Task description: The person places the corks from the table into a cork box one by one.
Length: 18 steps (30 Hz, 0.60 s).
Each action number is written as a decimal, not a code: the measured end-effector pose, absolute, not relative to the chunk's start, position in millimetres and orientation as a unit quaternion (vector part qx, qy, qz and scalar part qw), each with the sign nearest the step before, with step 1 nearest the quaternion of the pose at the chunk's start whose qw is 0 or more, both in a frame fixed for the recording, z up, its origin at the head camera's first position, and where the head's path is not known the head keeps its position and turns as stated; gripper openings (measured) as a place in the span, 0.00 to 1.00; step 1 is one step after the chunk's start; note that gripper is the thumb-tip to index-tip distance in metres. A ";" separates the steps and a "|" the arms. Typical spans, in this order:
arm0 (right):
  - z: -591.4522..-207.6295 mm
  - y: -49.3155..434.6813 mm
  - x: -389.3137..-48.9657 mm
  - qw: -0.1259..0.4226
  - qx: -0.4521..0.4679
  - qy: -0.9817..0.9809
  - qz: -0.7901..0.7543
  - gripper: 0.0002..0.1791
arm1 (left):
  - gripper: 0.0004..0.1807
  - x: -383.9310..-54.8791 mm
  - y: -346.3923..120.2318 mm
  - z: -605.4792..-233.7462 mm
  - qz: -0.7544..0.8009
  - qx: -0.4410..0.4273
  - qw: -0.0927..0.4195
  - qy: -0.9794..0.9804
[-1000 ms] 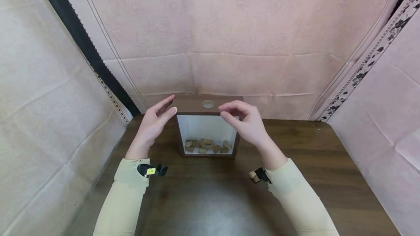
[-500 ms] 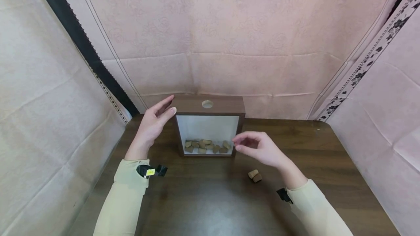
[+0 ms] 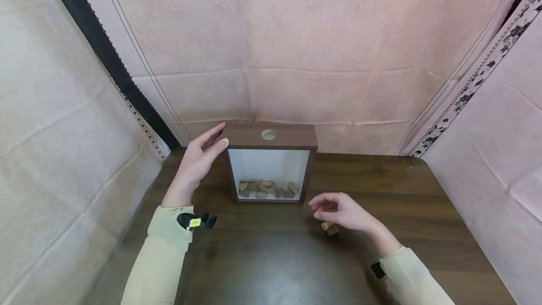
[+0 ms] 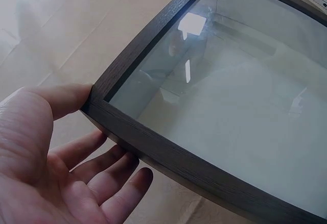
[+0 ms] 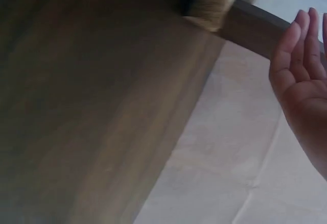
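Observation:
An upright brown wooden box (image 3: 271,141) with a clear front and a round hole (image 3: 268,134) in its top stands towards the back of the table. Several corks (image 3: 261,195) lie along its bottom inside. My left hand (image 3: 197,160) holds the box's upper left corner, thumb at the front and fingers along the side, as the left wrist view (image 4: 145,140) of the dark frame also shows. Two loose corks (image 3: 332,230) lie on the table right of the box. Just over them hovers my right hand (image 3: 340,211), fingers loosely bent, nothing seen between them.
The dark wooden table (image 3: 262,253) reaches to a pale cloth curtain (image 3: 279,36) close behind the box. More pale cloth hangs at the left (image 3: 76,154) and right (image 3: 478,145) sides.
My right hand has come away from above the box, moving down and to the right to the loose corks. The left hand and the box have stayed in place.

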State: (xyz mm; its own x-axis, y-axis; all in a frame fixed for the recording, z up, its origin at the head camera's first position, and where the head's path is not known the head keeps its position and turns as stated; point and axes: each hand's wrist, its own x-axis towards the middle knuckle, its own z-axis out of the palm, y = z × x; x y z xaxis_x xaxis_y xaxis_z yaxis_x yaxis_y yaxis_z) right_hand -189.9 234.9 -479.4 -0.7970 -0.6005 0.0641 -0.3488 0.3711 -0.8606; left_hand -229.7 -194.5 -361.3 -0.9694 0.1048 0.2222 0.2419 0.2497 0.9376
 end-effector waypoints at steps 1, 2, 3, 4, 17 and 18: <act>-482.5 236.7 -189.3 0.136 -0.286 0.821 -0.475 0.15 | 0.34 -229.7 -194.4 -361.2 -0.602 -0.110 0.057 -0.789; -485.2 238.4 -188.6 0.140 -0.282 0.825 -0.470 0.15 | 0.34 -229.9 -194.4 -361.4 -0.602 -0.110 0.056 -0.789; -487.5 239.9 -187.8 0.145 -0.277 0.829 -0.464 0.16 | 0.34 -230.0 -194.4 -361.5 -0.603 -0.111 0.056 -0.788; -489.7 241.5 -187.2 0.148 -0.272 0.834 -0.457 0.17 | 0.34 -230.1 -194.4 -361.6 -0.602 -0.111 0.056 -0.788; -504.6 256.8 -184.2 0.159 -0.251 0.854 -0.427 0.16 | 0.34 -231.2 -195.3 -362.3 -0.603 -0.114 0.057 -0.787; -505.2 257.3 -184.0 0.158 -0.249 0.856 -0.424 0.15 | 0.34 -231.2 -195.4 -362.3 -0.603 -0.113 0.057 -0.788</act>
State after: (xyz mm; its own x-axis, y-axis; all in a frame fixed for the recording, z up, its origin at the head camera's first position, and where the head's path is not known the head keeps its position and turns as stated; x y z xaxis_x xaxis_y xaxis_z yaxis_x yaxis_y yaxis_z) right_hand -184.0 257.3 -505.2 -0.8262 -0.5603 -0.0586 -0.2934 0.5167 -0.8044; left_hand -231.2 -195.4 -362.3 -0.9676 0.1095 0.2273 0.2481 0.2479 0.9365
